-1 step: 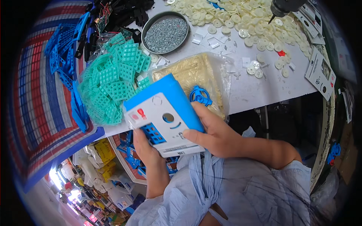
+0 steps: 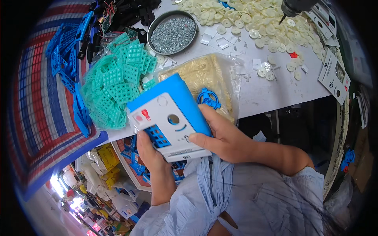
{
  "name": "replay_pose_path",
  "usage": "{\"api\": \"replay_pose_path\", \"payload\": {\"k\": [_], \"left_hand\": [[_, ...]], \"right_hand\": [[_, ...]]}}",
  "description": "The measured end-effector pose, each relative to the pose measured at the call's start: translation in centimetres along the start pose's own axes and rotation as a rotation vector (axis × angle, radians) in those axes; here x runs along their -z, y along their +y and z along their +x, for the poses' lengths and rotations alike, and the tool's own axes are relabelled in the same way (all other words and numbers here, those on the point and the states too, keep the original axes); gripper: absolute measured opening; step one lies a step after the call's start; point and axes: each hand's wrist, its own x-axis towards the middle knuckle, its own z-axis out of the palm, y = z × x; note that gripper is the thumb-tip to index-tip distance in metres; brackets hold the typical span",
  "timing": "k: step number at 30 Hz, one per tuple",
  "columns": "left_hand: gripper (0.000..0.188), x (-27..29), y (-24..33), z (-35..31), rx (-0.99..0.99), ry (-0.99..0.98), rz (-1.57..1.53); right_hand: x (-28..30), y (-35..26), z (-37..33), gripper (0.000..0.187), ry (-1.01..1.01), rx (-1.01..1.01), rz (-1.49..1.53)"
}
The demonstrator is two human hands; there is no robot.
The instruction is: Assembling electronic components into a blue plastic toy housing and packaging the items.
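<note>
Both my hands hold a blue plastic casing (image 2: 188,103) with a white printed front panel (image 2: 160,116), tilted above the table's near edge. The panel has a round hole, and a blue grid of square openings (image 2: 157,136) shows in its lower left part. My left hand (image 2: 150,154) grips the lower left edge, its fingers partly hidden behind the casing. From the right, my right hand (image 2: 220,133) clasps the side, thumb lying on the panel. Just beyond the casing, a blue ring-shaped part (image 2: 208,98) rests on a clear bag (image 2: 214,69) of yellowish material.
Turquoise button pads (image 2: 114,84) are heaped at left, beside blue plastic frames (image 2: 65,59). Behind stands a round tin (image 2: 193,41) of small screws. Cream discs (image 2: 252,19) cover the back, under a power driver (image 2: 293,8). Printed white panels (image 2: 334,78) lie at right. A bin (image 2: 136,179) sits below.
The casing and both my hands have shifted very slightly to the left and up. My grip looks the same.
</note>
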Motion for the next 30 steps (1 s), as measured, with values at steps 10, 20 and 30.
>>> {"api": "replay_pose_path", "payload": {"k": [10, 20, 30], "left_hand": [[0.051, -0.9, 2.2, 1.8, -0.040, -0.140, 0.073], [0.052, -1.0, 2.0, 3.0, -0.421, -0.174, 0.404], [0.063, -2.6, 2.8, 3.4, -0.414, -0.121, 0.323]], "right_hand": [[1.7, -0.9, -0.1, 0.044, -0.008, -0.063, 0.301], [1.8, -1.0, -2.2, 0.056, -0.010, 0.040, 0.020], [1.9, -0.3, -3.1, 0.062, 0.039, 0.182, -0.372]]}}
